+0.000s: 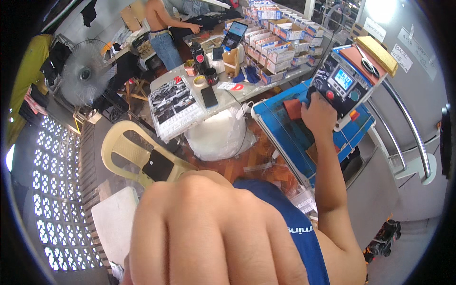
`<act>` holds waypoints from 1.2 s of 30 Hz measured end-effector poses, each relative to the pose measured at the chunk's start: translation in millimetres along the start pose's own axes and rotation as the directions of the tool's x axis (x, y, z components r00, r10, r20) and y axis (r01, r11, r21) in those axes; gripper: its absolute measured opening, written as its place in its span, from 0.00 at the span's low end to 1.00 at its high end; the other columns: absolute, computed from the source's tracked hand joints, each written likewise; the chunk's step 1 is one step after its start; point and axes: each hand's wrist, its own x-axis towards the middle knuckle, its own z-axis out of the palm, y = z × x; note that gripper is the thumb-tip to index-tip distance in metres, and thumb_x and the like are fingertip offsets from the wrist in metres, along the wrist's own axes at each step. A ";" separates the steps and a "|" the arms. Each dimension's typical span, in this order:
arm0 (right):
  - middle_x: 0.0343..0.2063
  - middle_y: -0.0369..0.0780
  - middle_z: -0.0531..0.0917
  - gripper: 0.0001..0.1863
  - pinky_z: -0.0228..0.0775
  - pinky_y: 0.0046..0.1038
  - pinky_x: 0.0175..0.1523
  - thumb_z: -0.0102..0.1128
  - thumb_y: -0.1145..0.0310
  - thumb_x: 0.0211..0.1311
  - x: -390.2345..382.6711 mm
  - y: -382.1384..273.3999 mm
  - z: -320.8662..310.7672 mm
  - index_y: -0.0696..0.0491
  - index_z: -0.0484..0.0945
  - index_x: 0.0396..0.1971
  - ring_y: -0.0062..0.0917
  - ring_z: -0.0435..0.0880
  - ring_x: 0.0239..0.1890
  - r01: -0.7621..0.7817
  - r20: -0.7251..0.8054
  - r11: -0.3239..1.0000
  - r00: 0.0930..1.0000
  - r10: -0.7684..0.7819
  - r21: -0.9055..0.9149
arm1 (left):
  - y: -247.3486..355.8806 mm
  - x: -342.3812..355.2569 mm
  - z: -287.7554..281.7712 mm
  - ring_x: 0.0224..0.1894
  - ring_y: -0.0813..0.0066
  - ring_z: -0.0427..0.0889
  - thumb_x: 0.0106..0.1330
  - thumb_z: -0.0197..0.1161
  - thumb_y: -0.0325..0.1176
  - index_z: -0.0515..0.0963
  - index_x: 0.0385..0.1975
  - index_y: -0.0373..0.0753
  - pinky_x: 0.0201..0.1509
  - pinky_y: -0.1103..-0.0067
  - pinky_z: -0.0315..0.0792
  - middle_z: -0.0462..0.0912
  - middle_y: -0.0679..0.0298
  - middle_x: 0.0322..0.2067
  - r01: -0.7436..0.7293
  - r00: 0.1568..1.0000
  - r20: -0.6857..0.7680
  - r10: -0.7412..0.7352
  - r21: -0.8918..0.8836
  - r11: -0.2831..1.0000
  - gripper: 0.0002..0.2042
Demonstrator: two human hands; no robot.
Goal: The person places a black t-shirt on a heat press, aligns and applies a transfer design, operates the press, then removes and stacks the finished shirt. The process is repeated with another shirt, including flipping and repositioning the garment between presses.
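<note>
Two hands show: the left hand (213,228) looms close, knuckles up, its fingertips cut off below, so I cannot tell whether it holds anything. At right, the right hand (319,114) curls against the lit control box (343,80) above a blue machine bed (275,111), hiding its own grip. Printed cartons (278,42) crowd the tabletop (228,99); lettered sheets (375,29) mark the grey wall (422,95).

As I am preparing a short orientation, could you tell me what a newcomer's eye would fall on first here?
The left hand fills the lower middle, close to the camera. At upper right, the right hand is at a control box with a lit blue screen. White-and-blue boxes stand in rows near the top, right of centre.
</note>
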 end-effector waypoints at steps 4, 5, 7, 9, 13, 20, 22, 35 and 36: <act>0.39 0.48 0.87 0.19 0.79 0.44 0.47 0.62 0.53 0.62 0.0 4.4 -4.0 0.53 0.75 0.43 0.44 0.88 0.42 -0.046 0.146 0.998 0.988 0.040 0.042 | 7.3 -20.5 17.5 0.19 0.74 0.70 0.72 0.57 0.30 0.76 0.22 0.36 0.40 0.56 0.81 0.73 0.61 0.23 0.171 0.981 0.055 -0.187 0.215 0.961 0.13; 0.39 0.48 0.87 0.19 0.79 0.44 0.47 0.62 0.53 0.62 -0.1 5.3 -4.7 0.53 0.75 0.43 0.44 0.88 0.42 -0.055 0.172 0.998 0.984 0.048 0.035 | 10.6 -25.1 23.4 0.20 0.74 0.70 0.71 0.58 0.30 0.76 0.23 0.37 0.40 0.57 0.81 0.72 0.61 0.24 0.196 0.973 0.066 -0.220 0.258 0.946 0.12; 0.40 0.48 0.87 0.19 0.79 0.44 0.48 0.62 0.54 0.62 0.0 6.4 -5.3 0.53 0.75 0.43 0.44 0.88 0.43 -0.052 0.175 0.998 0.984 0.045 0.036 | 17.7 -32.5 36.7 0.22 0.75 0.71 0.69 0.60 0.29 0.77 0.25 0.37 0.41 0.59 0.80 0.72 0.61 0.27 0.237 0.955 0.091 -0.284 0.346 0.908 0.09; 0.40 0.48 0.87 0.20 0.78 0.45 0.49 0.62 0.54 0.61 0.0 7.1 -5.0 0.53 0.75 0.44 0.44 0.87 0.44 -0.057 0.181 0.997 0.982 0.047 0.050 | 21.9 -36.6 49.9 0.24 0.75 0.71 0.67 0.62 0.28 0.77 0.27 0.37 0.41 0.61 0.80 0.72 0.61 0.30 0.263 0.936 0.107 -0.336 0.422 0.867 0.06; 0.42 0.48 0.87 0.20 0.79 0.44 0.50 0.62 0.54 0.62 -1.0 7.3 -3.2 0.53 0.75 0.46 0.44 0.87 0.45 -0.061 0.192 0.998 0.980 0.055 0.024 | 22.0 -35.4 70.1 0.28 0.77 0.72 0.64 0.65 0.26 0.79 0.31 0.38 0.43 0.65 0.78 0.72 0.62 0.36 0.264 0.911 0.142 -0.387 0.521 0.812 0.02; 0.46 0.48 0.86 0.22 0.77 0.45 0.53 0.62 0.54 0.62 -1.7 6.8 -9.0 0.54 0.76 0.49 0.45 0.86 0.48 -0.060 0.204 0.997 0.978 0.050 0.041 | 20.2 -30.3 79.8 0.35 0.79 0.73 0.57 0.72 0.22 0.82 0.39 0.40 0.45 0.72 0.75 0.71 0.63 0.46 0.138 0.924 0.210 -0.319 0.595 0.792 0.11; 0.46 0.47 0.86 0.20 0.78 0.43 0.53 0.62 0.57 0.62 -1.9 5.4 -11.1 0.55 0.77 0.47 0.43 0.87 0.48 -0.052 0.205 0.998 0.978 0.046 0.025 | 24.5 -35.1 68.0 0.37 0.80 0.74 0.55 0.74 0.21 0.82 0.41 0.40 0.45 0.75 0.75 0.71 0.63 0.48 0.072 0.944 0.207 -0.256 0.629 0.774 0.14; 0.45 0.48 0.86 0.20 0.78 0.43 0.53 0.63 0.56 0.61 -2.5 4.5 -13.1 0.56 0.77 0.46 0.44 0.87 0.47 -0.085 0.221 0.996 0.973 0.075 0.036 | 50.3 -565.1 -117.7 0.40 0.57 0.86 0.62 0.59 0.26 0.85 0.39 0.37 0.46 0.65 0.77 0.87 0.52 0.36 0.847 0.020 -0.822 0.570 -0.289 -0.446 0.10; 0.45 0.48 0.86 0.21 0.78 0.44 0.53 0.62 0.56 0.62 -2.4 4.7 -13.7 0.56 0.77 0.46 0.44 0.87 0.47 -0.083 0.223 0.996 0.972 0.073 0.034 | 44.2 -618.7 -84.4 0.40 0.57 0.86 0.62 0.58 0.27 0.85 0.39 0.37 0.47 0.65 0.77 0.87 0.51 0.36 0.772 -0.210 -0.824 0.526 -0.470 -0.428 0.10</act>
